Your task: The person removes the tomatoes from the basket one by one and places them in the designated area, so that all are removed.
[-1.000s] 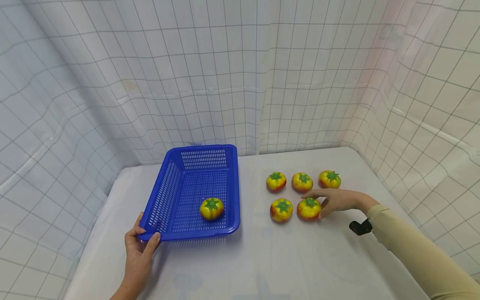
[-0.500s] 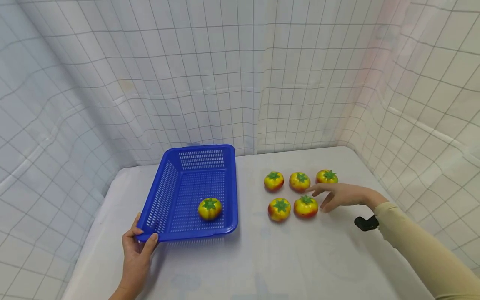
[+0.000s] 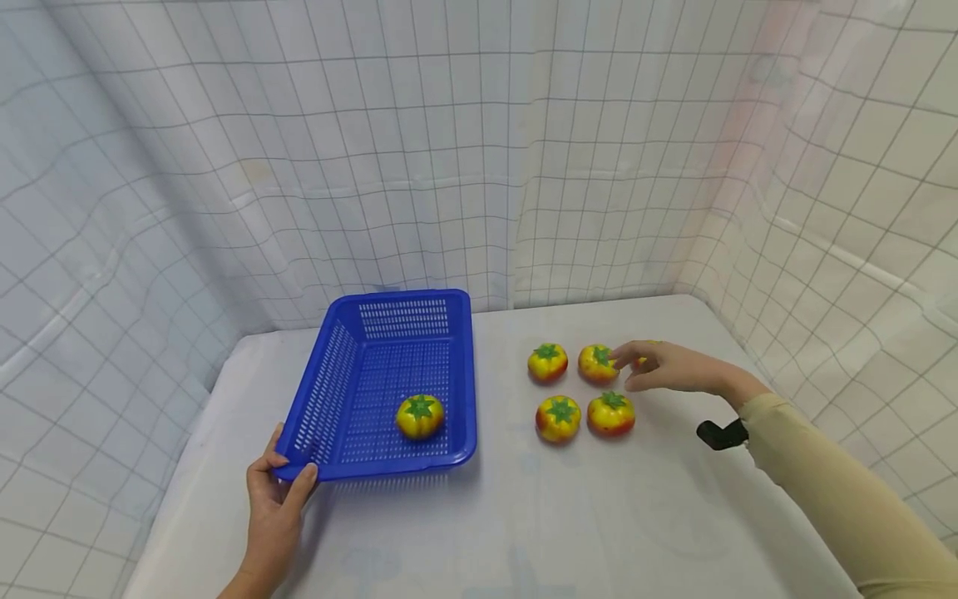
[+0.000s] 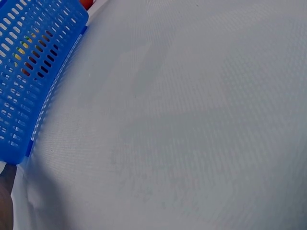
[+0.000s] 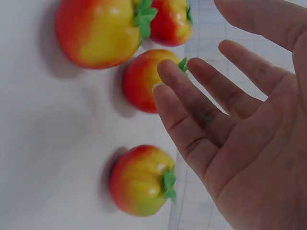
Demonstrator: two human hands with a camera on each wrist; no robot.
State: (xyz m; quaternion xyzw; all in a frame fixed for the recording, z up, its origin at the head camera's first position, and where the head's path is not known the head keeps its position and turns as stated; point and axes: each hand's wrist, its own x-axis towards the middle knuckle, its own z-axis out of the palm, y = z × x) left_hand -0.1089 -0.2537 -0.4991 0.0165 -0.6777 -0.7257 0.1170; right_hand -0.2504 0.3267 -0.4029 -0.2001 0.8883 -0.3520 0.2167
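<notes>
My left hand (image 3: 274, 517) grips the near left corner of a blue plastic basket (image 3: 470, 399), thumb on the rim. One yellow-red tomato (image 3: 420, 418) with a green star-shaped top lies inside, toward the near right. To the right, my right hand (image 3: 677, 368) hovers over the back-right tomato, largely hiding it in the head view. Its fingertips overlap the back-middle tomato (image 3: 595, 364). In the right wrist view, the fingers (image 5: 192, 139) are spread and loosely bent, holding nothing. A front-right tomato (image 3: 610, 414) sits just below that hand.
Also on the white table (image 3: 479, 541) are a back-left tomato (image 3: 547, 363) and a front-left tomato (image 3: 557, 419). Gridded white curtains (image 3: 419, 166) enclose the back and both sides. A black wrist device (image 3: 722, 434) sticks out below the right wrist.
My right hand has left the front-right tomato and moved back, now over the back-right one. The left hand and basket have stayed put.
</notes>
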